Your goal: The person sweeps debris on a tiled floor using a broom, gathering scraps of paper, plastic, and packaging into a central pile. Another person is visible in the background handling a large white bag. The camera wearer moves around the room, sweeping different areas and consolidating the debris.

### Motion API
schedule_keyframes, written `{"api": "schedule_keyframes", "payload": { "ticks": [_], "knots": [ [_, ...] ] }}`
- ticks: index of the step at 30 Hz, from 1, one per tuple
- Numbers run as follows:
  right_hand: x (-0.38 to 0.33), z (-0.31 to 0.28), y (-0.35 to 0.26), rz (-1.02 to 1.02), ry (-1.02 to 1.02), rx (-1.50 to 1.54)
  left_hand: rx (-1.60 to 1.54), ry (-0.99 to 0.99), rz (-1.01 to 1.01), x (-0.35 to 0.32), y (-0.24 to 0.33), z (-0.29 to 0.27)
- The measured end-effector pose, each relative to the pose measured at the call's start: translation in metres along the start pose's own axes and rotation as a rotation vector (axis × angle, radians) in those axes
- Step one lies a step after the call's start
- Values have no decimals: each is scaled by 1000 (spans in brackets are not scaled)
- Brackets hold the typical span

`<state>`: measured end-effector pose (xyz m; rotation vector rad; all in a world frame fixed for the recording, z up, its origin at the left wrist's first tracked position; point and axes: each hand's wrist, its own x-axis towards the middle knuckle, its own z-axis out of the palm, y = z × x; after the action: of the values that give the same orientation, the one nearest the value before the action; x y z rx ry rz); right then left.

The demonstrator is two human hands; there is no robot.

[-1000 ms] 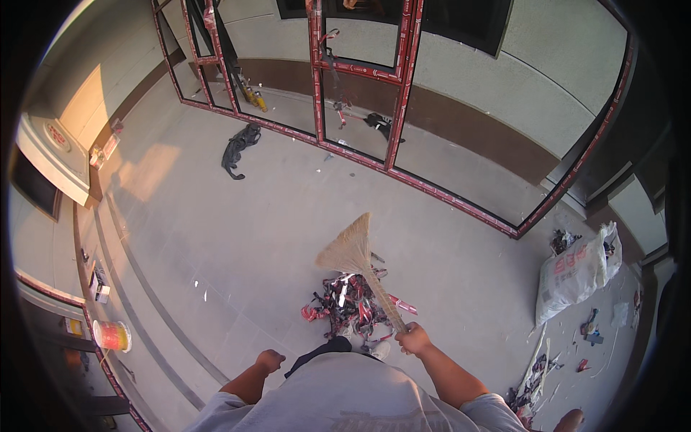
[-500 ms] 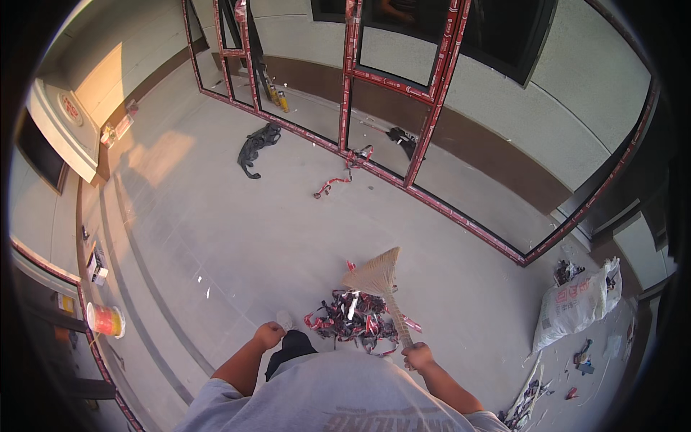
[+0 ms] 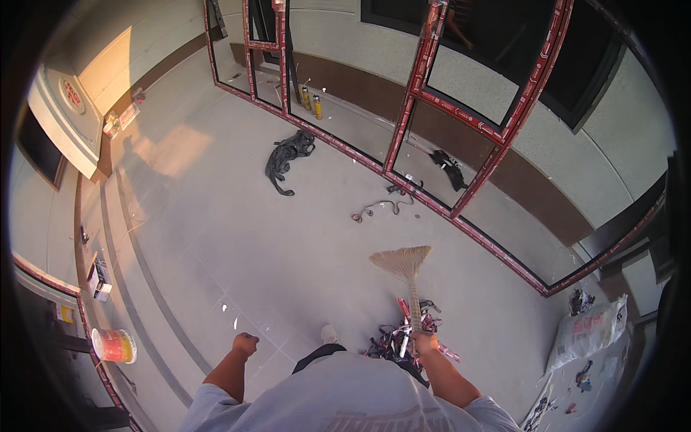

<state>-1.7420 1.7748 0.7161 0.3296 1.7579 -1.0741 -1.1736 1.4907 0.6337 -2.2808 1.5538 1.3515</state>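
The right hand [image 3: 425, 343], low and right of centre, is clenched around the handle of a straw broom [image 3: 408, 277]; its long axis runs nearly straight up the frame, the fanned bristles at the far end, above the grip; a heap of red and silver scraps [image 3: 392, 342] lies just beside the fist; the left hand [image 3: 245, 345], lower left, is balled and grasps nothing; a white sack [image 3: 594, 327] sits at the right edge, a yellow-and-pink tub [image 3: 114, 345] at the lower left.
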Motion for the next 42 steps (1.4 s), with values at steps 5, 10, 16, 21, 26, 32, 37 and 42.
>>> {"api": "schedule_keyframes", "payload": {
  "ticks": [5,10,16,21,26,32,37,42],
  "knots": [
    [-13,76,-96,-26,-80,-173,-133,6,106,74,-63,-103],
    [55,97,-149,-146,-51,-271,-1002,-858,-301,77,-36,-62],
    [162,124,-266,-146,4,-531,28,-388,32,-31,137,5],
    [285,176,-366,-112,-59,-728,470,-205,541,0,68,-15],
    [421,188,-416,-164,30,-862,242,-171,233,14,122,-38],
    [460,208,-376,239,156,-413,261,-186,366,-2,267,-22],
    [370,177,-300,439,168,-265,168,-256,184,37,324,-42],
    [305,120,-166,495,339,-62,134,-375,-4,131,332,-84]
  ]
}}
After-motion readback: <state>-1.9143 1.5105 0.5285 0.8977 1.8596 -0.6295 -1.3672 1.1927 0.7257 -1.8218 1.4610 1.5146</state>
